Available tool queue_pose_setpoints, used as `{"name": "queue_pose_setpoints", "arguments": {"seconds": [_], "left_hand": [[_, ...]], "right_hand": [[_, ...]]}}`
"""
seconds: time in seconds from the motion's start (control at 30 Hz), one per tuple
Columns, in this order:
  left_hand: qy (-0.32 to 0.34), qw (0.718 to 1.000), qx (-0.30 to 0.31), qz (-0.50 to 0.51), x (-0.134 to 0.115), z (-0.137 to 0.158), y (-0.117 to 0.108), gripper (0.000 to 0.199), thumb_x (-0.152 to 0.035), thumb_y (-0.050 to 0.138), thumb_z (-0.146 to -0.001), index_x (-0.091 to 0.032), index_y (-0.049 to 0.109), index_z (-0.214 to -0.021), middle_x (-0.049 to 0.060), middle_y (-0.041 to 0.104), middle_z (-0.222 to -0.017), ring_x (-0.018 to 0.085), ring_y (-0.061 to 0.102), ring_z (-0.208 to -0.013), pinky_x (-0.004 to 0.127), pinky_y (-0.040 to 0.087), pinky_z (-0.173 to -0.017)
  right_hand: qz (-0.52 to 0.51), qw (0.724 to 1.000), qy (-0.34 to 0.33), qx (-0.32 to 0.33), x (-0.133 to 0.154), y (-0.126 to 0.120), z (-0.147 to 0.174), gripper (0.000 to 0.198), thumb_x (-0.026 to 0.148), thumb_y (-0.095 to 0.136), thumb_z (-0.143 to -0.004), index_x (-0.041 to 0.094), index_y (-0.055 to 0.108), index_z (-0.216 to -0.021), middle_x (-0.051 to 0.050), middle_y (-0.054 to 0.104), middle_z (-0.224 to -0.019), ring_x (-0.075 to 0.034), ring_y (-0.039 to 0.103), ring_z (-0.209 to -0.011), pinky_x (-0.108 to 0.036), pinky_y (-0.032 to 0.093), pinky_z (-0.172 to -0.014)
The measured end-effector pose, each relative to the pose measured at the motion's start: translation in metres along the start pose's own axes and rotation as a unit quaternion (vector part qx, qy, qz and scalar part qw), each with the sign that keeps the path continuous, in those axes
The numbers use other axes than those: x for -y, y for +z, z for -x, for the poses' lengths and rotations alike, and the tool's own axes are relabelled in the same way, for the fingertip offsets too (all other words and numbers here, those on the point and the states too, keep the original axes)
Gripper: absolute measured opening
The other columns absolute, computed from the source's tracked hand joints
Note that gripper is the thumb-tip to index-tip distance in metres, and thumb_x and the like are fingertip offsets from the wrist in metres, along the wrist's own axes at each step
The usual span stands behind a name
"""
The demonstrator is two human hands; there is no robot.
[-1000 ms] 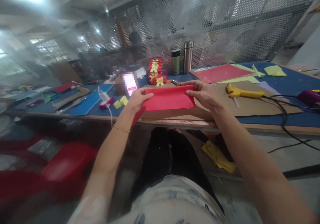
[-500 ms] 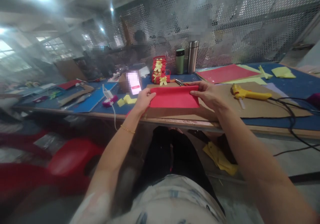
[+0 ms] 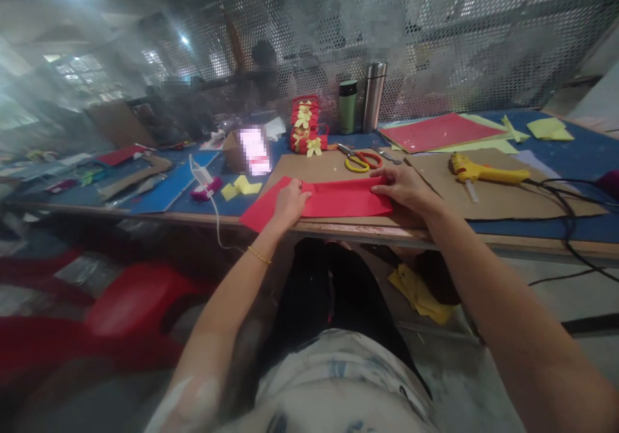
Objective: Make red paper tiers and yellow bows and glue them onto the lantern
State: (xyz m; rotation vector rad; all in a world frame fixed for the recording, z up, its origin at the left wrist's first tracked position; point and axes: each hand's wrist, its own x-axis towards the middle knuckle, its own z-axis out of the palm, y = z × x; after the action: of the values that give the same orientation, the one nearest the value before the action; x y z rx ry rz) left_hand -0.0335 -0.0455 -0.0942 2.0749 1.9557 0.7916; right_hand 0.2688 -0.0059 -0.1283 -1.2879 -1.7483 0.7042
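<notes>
A folded red sheet (image 3: 345, 198) lies low over brown cardboard at the table's front edge, and one part of it sticks out at the left. My left hand (image 3: 290, 204) is closed on the sheet near its middle, thumb on top. At the right end, my right hand (image 3: 399, 187) pinches the same sheet between thumb and fingers. Just beyond it lie scissors (image 3: 360, 160) with yellow and orange handles. Behind these stands a stack of red pieces with yellow bows (image 3: 304, 124).
A yellow glue gun (image 3: 488, 171) with a black cord rests on cardboard (image 3: 532, 198) at the right. A steel flask (image 3: 375, 98) and a green bottle (image 3: 347, 107) stand behind. To the left are a lit phone (image 3: 254, 149), yellow scraps (image 3: 240, 187) and a purple-and-white charger (image 3: 206, 187).
The red sheet has come down and toward me, and a part of it now spreads out at the left. My left hand has moved inward along it. The scissors have come into view.
</notes>
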Motion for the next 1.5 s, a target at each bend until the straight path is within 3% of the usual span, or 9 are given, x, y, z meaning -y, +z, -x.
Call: {"name": "queue_pose_setpoints", "arguments": {"seconds": [0.1, 0.2, 0.57, 0.97, 1.13, 1.2, 1.33, 1.43, 1.5], "left_hand": [[0.001, 1.000, 0.014, -0.027, -0.003, 0.003, -0.001, 0.045, -0.023, 0.062, -0.099, -0.012, 0.056, -0.142, 0.015, 0.077, -0.105, 0.030, 0.070, -0.109, 0.040, 0.051, -0.094], [-0.002, 0.997, 0.033, -0.065, -0.008, 0.004, -0.002, 0.057, -0.021, 0.059, -0.101, -0.010, 0.047, -0.155, 0.019, 0.077, -0.116, 0.033, 0.071, -0.115, 0.043, 0.052, -0.098], [0.014, 0.989, 0.057, -0.134, -0.016, 0.002, -0.006, 0.051, -0.023, 0.051, -0.105, -0.012, 0.052, -0.156, 0.022, 0.073, -0.134, 0.035, 0.069, -0.127, 0.047, 0.052, -0.108], [0.047, 0.968, 0.076, -0.234, -0.020, 0.005, -0.007, 0.046, -0.027, 0.045, -0.107, -0.013, 0.056, -0.149, 0.021, 0.078, -0.114, 0.035, 0.074, -0.108, 0.046, 0.054, -0.093], [0.133, 0.936, 0.017, -0.326, -0.022, 0.011, -0.006, 0.052, -0.017, 0.041, -0.103, -0.009, 0.054, -0.152, 0.027, 0.070, -0.122, 0.038, 0.067, -0.112, 0.049, 0.048, -0.093], [0.191, 0.914, 0.008, -0.357, -0.024, 0.012, -0.007, 0.060, -0.009, 0.039, -0.100, -0.014, 0.049, -0.159, 0.025, 0.067, -0.125, 0.036, 0.063, -0.113, 0.047, 0.044, -0.093], [0.293, 0.881, 0.089, -0.361, -0.029, 0.005, -0.009, 0.068, -0.006, 0.045, -0.099, -0.034, 0.049, -0.161, 0.017, 0.064, -0.128, 0.031, 0.060, -0.114, 0.041, 0.039, -0.095], [0.314, 0.878, 0.142, -0.331, -0.031, -0.004, -0.009, 0.068, -0.008, 0.052, -0.099, -0.042, 0.052, -0.159, 0.016, 0.064, -0.128, 0.031, 0.061, -0.114, 0.041, 0.038, -0.096], [0.321, 0.879, 0.154, -0.318, -0.030, -0.009, -0.008, 0.068, -0.009, 0.055, -0.098, -0.042, 0.054, -0.157, 0.016, 0.065, -0.126, 0.031, 0.063, -0.112, 0.041, 0.039, -0.096]], "right_hand": [[0.015, 1.000, -0.020, -0.002, -0.001, 0.001, -0.001, 0.041, 0.033, 0.083, -0.071, 0.018, 0.081, -0.109, 0.003, 0.060, -0.064, -0.015, 0.050, -0.059, -0.029, 0.039, -0.054], [0.038, 0.999, -0.030, -0.008, 0.000, 0.002, 0.001, 0.040, 0.029, 0.082, -0.071, 0.018, 0.081, -0.109, 0.002, 0.061, -0.067, -0.015, 0.052, -0.061, -0.030, 0.041, -0.057], [0.028, 0.999, -0.015, -0.005, 0.008, 0.005, 0.005, 0.030, 0.018, 0.080, -0.074, 0.019, 0.081, -0.105, 0.001, 0.063, -0.071, -0.016, 0.056, -0.065, -0.032, 0.046, -0.064], [0.037, 0.999, -0.015, 0.004, -0.002, 0.007, 0.004, 0.028, 0.022, 0.081, -0.078, 0.021, 0.078, -0.106, 0.001, 0.065, -0.075, -0.017, 0.059, -0.068, -0.032, 0.047, -0.064], [0.102, 0.993, -0.055, -0.008, -0.003, 0.003, 0.007, 0.030, 0.028, 0.082, -0.080, 0.025, 0.079, -0.109, -0.003, 0.072, -0.086, -0.021, 0.064, -0.077, -0.036, 0.053, -0.071], [0.123, 0.990, -0.065, -0.010, -0.004, 0.002, 0.006, 0.033, 0.030, 0.083, -0.079, 0.025, 0.078, -0.112, -0.004, 0.073, -0.089, -0.022, 0.065, -0.080, -0.037, 0.055, -0.074], [0.139, 0.987, -0.076, -0.017, -0.006, 0.003, 0.003, 0.041, 0.028, 0.085, -0.077, 0.022, 0.076, -0.117, -0.006, 0.074, -0.097, -0.022, 0.065, -0.082, -0.036, 0.056, -0.078], [0.151, 0.985, -0.076, -0.040, -0.003, 0.003, 0.008, 0.041, 0.025, 0.082, -0.079, 0.020, 0.075, -0.119, -0.009, 0.074, -0.108, -0.021, 0.066, -0.082, -0.037, 0.057, -0.079], [0.160, 0.981, -0.094, -0.062, 0.000, 0.001, 0.021, 0.029, 0.023, 0.073, -0.088, 0.020, 0.075, -0.117, -0.010, 0.073, -0.113, -0.022, 0.068, -0.086, -0.037, 0.057, -0.081]]}}
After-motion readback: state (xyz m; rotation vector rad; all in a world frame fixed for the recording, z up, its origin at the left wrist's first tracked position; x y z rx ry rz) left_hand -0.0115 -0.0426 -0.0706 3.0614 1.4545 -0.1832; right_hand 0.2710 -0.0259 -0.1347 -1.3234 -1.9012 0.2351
